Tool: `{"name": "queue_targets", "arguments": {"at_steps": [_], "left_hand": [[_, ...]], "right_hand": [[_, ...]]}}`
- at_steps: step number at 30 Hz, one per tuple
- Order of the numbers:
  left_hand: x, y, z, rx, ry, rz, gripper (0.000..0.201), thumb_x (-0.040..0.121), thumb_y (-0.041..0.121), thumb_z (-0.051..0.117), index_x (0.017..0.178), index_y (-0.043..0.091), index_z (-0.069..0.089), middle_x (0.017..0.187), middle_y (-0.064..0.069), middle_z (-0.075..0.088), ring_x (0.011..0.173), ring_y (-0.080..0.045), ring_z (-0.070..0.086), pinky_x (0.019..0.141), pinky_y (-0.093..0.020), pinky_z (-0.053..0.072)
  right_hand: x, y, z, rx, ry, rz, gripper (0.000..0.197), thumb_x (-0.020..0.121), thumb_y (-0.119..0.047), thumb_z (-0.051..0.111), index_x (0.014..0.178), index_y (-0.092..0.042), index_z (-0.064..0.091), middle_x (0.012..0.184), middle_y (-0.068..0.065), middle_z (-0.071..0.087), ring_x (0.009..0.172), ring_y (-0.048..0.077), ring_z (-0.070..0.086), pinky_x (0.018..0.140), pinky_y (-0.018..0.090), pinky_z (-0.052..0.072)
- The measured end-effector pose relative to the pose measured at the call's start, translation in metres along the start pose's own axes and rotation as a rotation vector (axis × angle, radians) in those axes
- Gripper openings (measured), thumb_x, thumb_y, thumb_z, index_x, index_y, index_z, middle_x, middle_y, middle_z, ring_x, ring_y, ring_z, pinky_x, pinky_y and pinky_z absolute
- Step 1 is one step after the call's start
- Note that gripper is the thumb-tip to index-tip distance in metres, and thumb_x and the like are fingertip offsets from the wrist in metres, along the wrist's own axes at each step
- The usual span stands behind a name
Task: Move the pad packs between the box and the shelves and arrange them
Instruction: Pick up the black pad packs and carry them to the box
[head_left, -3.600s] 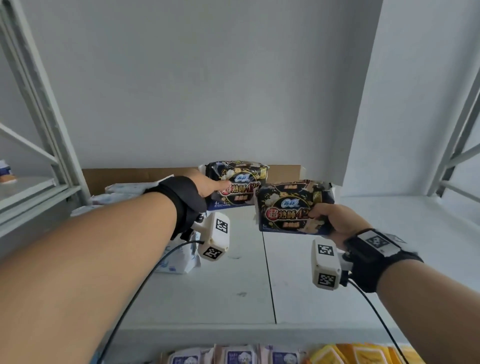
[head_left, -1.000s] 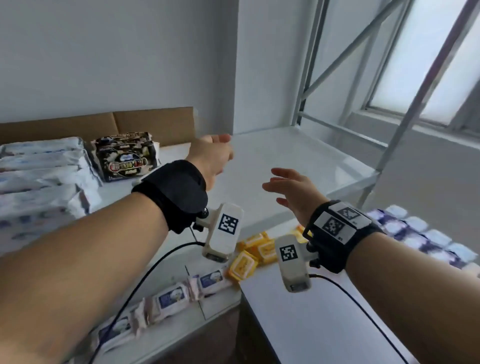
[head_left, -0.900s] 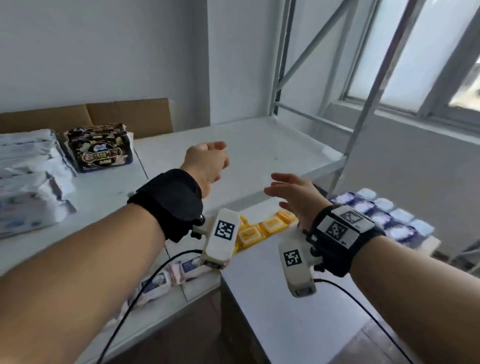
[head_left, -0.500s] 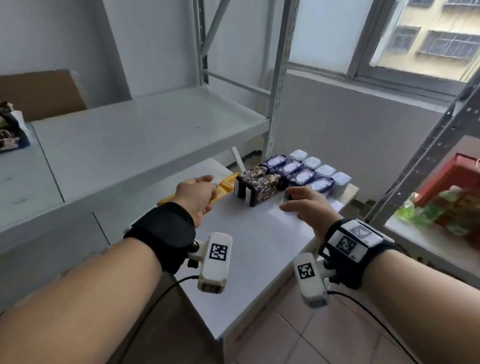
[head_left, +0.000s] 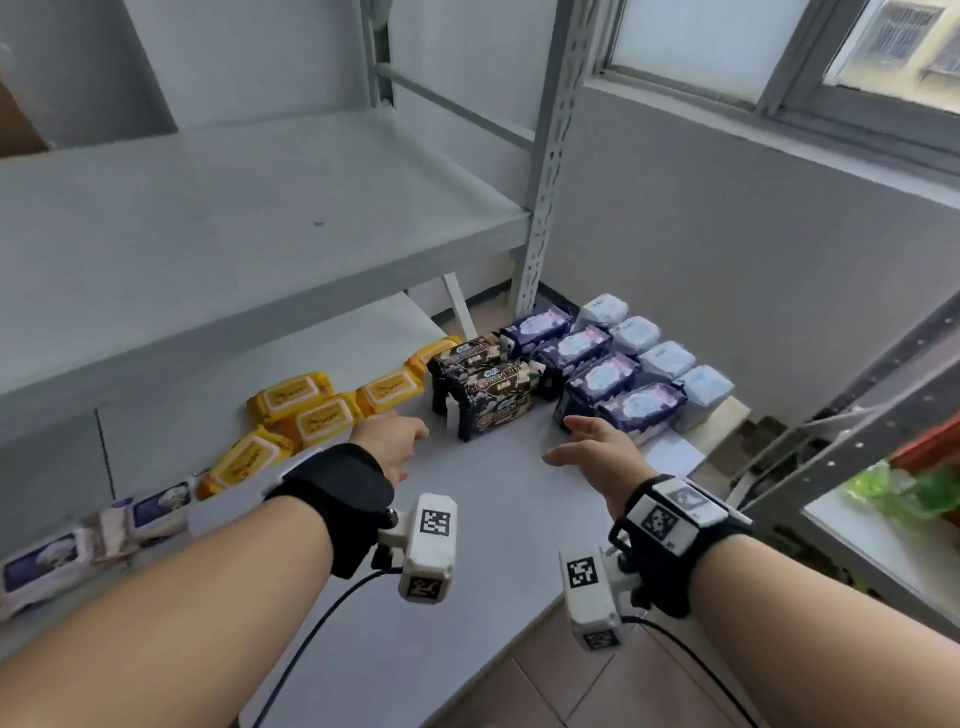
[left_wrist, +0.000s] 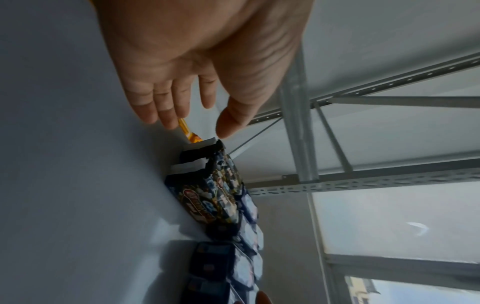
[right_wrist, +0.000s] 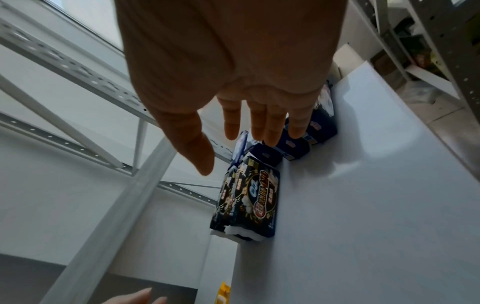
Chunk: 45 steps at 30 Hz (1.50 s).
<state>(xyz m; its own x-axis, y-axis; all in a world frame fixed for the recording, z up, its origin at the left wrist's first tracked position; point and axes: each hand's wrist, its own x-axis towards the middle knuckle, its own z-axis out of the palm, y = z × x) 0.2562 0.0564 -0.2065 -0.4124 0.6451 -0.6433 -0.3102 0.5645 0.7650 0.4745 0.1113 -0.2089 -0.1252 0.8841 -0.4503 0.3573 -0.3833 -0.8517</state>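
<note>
The fingers (left_wrist: 166, 107) of the left hand (head_left: 387, 441) were straight and loosely spread, thumb held apart from them, and they held nothing; in the left wrist view the fingertips hung just short of the near end of the black pad packs (head_left: 483, 384), with a yellow pack's edge showing between finger and thumb. The fingers (right_wrist: 267, 123) of the right hand (head_left: 597, 449) were likewise extended and fanned, palm down, empty, and touched nothing that the views showed.

The black pad packs, two of them standing on edge side by side, lay directly ahead of both hands and between them, their long axis running across the reach from lower left to upper right. The left hand was at their left end and looked the nearer; the right hand sat off their right end, closer to the dark blue packs (head_left: 597, 374) lined up beside them. To my eye the coming move was a two-handed reach, one hand to each end of the black pair.

All of this stood on the low white worktop (head_left: 467, 571). Yellow packs (head_left: 311, 410) lay flat to the left, pale packs (head_left: 670, 364) beyond the blue row, and the grey shelf (head_left: 208, 218) above was bare where visible.
</note>
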Motion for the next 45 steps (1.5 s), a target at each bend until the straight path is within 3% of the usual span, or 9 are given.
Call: {"name": "queue_targets", "arguments": {"at_steps": [6,10,15,18,22,27,35,40,45], "left_hand": [[0.057,0.016,0.040,0.055,0.115,-0.062,0.048,0.088,0.018,0.063,0.132,0.005,0.048,0.074,0.000,0.040,0.074,-0.020,0.043,0.064,-0.028,0.035],[0.094,0.022,0.057,0.052,0.166,-0.112,0.056,0.088,0.023,0.064,0.137,0.006,0.044,0.138,-0.011,0.046,0.122,-0.028,0.046,0.091,-0.031,0.038],[0.134,0.030,0.070,0.063,0.205,-0.074,0.057,0.082,0.015,0.070,0.133,0.005,0.046,0.133,-0.010,0.052,0.076,-0.013,0.052,0.068,-0.024,0.040],[0.157,0.033,0.077,0.128,0.245,-0.056,0.096,0.072,0.007,0.075,0.148,0.011,0.017,0.144,-0.013,0.040,0.120,-0.028,0.047,0.086,-0.032,0.038],[0.175,0.034,0.089,0.145,0.286,0.005,0.104,0.070,-0.012,0.066,0.151,0.023,0.011,0.152,-0.007,0.026,0.133,-0.029,0.036,0.097,-0.037,0.045],[0.182,0.033,0.097,0.116,0.335,0.014,0.093,0.069,-0.016,0.062,0.147,0.019,0.027,0.143,-0.009,0.038,0.123,-0.030,0.046,0.093,-0.037,0.049],[0.189,0.026,0.095,0.079,0.326,-0.040,0.101,0.066,-0.008,0.074,0.147,0.016,0.020,0.139,-0.012,0.046,0.120,-0.033,0.053,0.095,-0.049,0.049],[0.194,0.017,0.088,0.205,0.292,0.023,0.091,0.069,0.004,0.080,0.145,0.013,0.031,0.139,-0.005,0.049,0.119,-0.024,0.053,0.089,-0.027,0.043],[0.179,0.007,0.074,0.220,0.321,0.026,0.090,0.069,0.014,0.082,0.144,0.012,0.033,0.133,-0.003,0.053,0.113,-0.023,0.056,0.093,-0.032,0.048]], "right_hand": [[0.081,0.016,-0.002,-0.004,-0.081,0.086,0.076,0.073,0.002,0.072,0.141,-0.012,0.040,0.143,0.012,0.043,0.127,0.025,0.043,0.091,0.031,0.036],[0.133,0.019,0.011,-0.026,-0.160,0.115,0.080,0.077,0.004,0.065,0.147,-0.012,0.029,0.148,0.010,0.038,0.133,0.027,0.038,0.102,0.036,0.035],[0.184,0.025,0.030,0.004,-0.184,0.140,0.084,0.071,0.005,0.065,0.145,-0.008,0.027,0.119,0.007,0.054,0.110,0.028,0.051,0.099,0.042,0.042],[0.202,0.030,0.037,0.050,-0.189,0.135,0.108,0.065,0.001,0.072,0.150,-0.015,0.007,0.139,0.014,0.043,0.123,0.030,0.046,0.105,0.047,0.039],[0.214,0.035,0.043,0.134,-0.189,0.093,0.107,0.051,-0.031,0.068,0.145,-0.019,0.018,0.124,0.007,0.047,0.106,0.017,0.049,0.090,0.031,0.039],[0.221,0.042,0.041,0.033,-0.284,0.066,0.086,0.055,-0.025,0.072,0.133,-0.015,0.037,0.103,-0.001,0.055,0.089,0.011,0.054,0.079,0.028,0.040],[0.222,0.048,0.039,-0.257,-0.360,-0.096,0.068,0.068,0.005,0.076,0.128,-0.009,0.049,0.108,0.003,0.060,0.095,0.016,0.057,0.082,0.026,0.047],[0.214,0.058,0.043,-0.150,-0.387,-0.107,0.051,0.063,0.011,0.076,0.104,-0.016,0.062,0.109,0.013,0.068,0.108,0.028,0.061,0.098,0.044,0.048],[0.210,0.049,0.039,-0.121,-0.477,-0.054,0.059,0.056,0.016,0.077,0.109,-0.006,0.063,0.105,0.013,0.071,0.101,0.028,0.066,0.089,0.045,0.054]]}}
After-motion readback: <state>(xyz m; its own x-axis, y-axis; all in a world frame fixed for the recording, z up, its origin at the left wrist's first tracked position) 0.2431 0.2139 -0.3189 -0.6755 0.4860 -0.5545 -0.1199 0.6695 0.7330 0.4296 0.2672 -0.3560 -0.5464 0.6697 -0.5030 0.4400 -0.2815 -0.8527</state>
